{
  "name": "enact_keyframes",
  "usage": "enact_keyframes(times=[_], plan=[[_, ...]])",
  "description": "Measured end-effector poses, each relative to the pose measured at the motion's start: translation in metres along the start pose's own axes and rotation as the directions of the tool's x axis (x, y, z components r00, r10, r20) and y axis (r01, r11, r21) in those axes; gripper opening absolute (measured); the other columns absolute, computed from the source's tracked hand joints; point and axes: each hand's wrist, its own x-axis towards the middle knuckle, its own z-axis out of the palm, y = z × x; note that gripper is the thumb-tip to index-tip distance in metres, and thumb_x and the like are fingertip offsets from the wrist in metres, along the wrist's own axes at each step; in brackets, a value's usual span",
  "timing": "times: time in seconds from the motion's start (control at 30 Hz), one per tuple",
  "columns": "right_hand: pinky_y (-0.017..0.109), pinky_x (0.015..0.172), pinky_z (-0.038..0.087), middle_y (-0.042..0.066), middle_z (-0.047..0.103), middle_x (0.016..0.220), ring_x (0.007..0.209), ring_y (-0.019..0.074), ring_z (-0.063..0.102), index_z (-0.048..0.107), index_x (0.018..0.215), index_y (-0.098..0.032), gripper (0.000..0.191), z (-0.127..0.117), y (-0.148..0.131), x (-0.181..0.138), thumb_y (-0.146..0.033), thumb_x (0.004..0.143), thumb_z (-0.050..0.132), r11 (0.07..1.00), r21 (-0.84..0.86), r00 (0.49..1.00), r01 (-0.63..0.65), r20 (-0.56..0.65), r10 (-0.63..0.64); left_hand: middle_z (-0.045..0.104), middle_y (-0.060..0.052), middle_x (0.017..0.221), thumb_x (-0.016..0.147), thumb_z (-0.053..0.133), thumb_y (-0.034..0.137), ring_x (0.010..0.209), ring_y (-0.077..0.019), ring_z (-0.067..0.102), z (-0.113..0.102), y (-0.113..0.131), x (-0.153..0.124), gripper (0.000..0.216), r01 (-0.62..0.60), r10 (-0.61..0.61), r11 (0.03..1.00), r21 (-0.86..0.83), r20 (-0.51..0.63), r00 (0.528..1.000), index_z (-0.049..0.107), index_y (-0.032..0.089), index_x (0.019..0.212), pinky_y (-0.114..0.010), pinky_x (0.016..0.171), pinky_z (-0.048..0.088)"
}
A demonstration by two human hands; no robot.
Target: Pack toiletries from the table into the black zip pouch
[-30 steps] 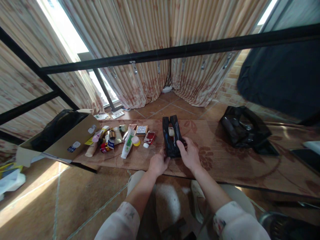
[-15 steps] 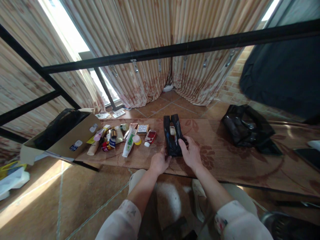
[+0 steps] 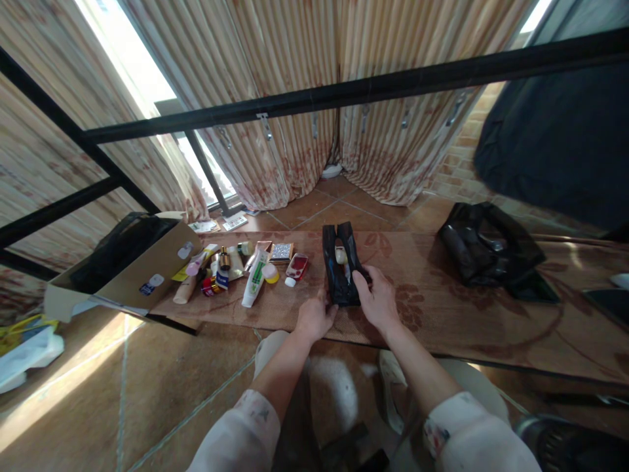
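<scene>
A small black pouch (image 3: pixel 338 285) stands on the cloth-covered table in front of me, its top spread apart. Inside it a whitish item (image 3: pixel 340 254) shows, too small to name. My left hand (image 3: pixel 314 318) grips the near left corner of the pouch, fingers partly hidden behind it. On the right side, my right hand (image 3: pixel 376 296) pinches the pouch's edge with the thumb on top. Left of the pouch lie a red-and-white case (image 3: pixel 297 267), a round yellow-and-white jar (image 3: pixel 270 273), a white-and-green tube (image 3: pixel 254 280) and a glittery square compact (image 3: pixel 282 252).
Farther left are several bottles and tubes, among them a beige tube (image 3: pixel 185 290), beside a cardboard box (image 3: pixel 164 265) holding a black bag. A dark handbag (image 3: pixel 484 252) lies on the right of the table (image 3: pixel 432 321). A black metal bar (image 3: pixel 314 99) crosses beyond it.
The pouch's opening has widened slightly, so more of its inside shows. Both hands keep their hold in nearly the same place.
</scene>
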Motion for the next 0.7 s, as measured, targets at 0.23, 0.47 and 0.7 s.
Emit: enact_keyframes(times=[0.23, 0.47, 0.7], plan=[[0.034, 0.078, 0.047, 0.010, 0.068, 0.098, 0.088, 0.0233, 0.063, 0.065, 0.104, -0.016, 0.043, -0.0007, -0.0002, 0.0004, -0.051, 0.092, 0.043, 1.000, -0.026, 1.000, 0.010, -0.009, -0.010, 0.071, -0.006, 0.084, 0.089, 0.047, 0.032, 0.080, -0.0224, 0.068, 0.0012, -0.0030, 0.0004, 0.018, -0.052, 0.052, 0.997, 0.052, 0.007, 0.999, 0.060, 0.020, 0.094, -0.029, 0.067, 0.045], [0.034, 0.077, 0.046, 0.010, 0.068, 0.096, 0.085, 0.0226, 0.063, 0.065, 0.102, -0.016, 0.043, -0.0019, -0.0013, 0.0001, -0.052, 0.092, 0.042, 0.999, -0.031, 1.000, 0.022, -0.005, -0.023, 0.070, -0.004, 0.081, 0.090, 0.045, 0.028, 0.077, -0.0185, 0.066, 0.0007, -0.0044, -0.0002, 0.021, -0.109, 0.109, 0.993, 0.052, 0.002, 0.994, 0.063, 0.021, 0.082, -0.026, 0.065, 0.041], [0.034, 0.076, 0.046, 0.010, 0.068, 0.095, 0.084, 0.0228, 0.063, 0.065, 0.103, -0.016, 0.049, -0.0031, -0.0017, -0.0002, -0.058, 0.091, 0.042, 0.999, -0.034, 1.000, 0.030, 0.010, -0.029, 0.071, -0.004, 0.080, 0.088, 0.045, 0.027, 0.077, -0.0188, 0.067, 0.0011, -0.0037, -0.0002, 0.024, -0.097, 0.098, 0.993, 0.071, -0.010, 0.995, 0.066, 0.021, 0.080, -0.026, 0.064, 0.041]])
